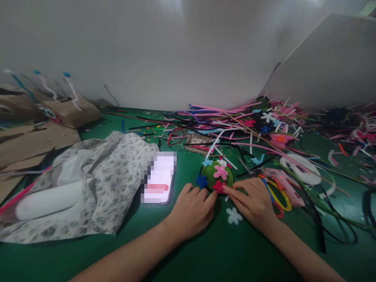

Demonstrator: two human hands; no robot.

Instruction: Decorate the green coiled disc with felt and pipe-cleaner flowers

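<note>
A round green coil of pipe cleaner (209, 172) lies on the table, ringed with small fuzzy flowers. Among these are a pink flower (221, 172), a blue flower (202, 181) and a light blue flower (207, 162). My left hand (192, 209) has its fingers curled against the coil's near-left edge. From the right, my right hand (254, 201) pinches at a red flower (219, 187) on the near rim. Fingers partly cover that rim. A loose white flower (234, 216) lies just below, between my hands.
Left of my hands are a lit phone (160, 176) and a patterned cloth (117, 176). Scissors (276, 192) and a pink glue gun (289, 186) lie close on the right. Pipe cleaners (223, 113) are heaped along the back. A cardboard figure (73, 111) stands far left.
</note>
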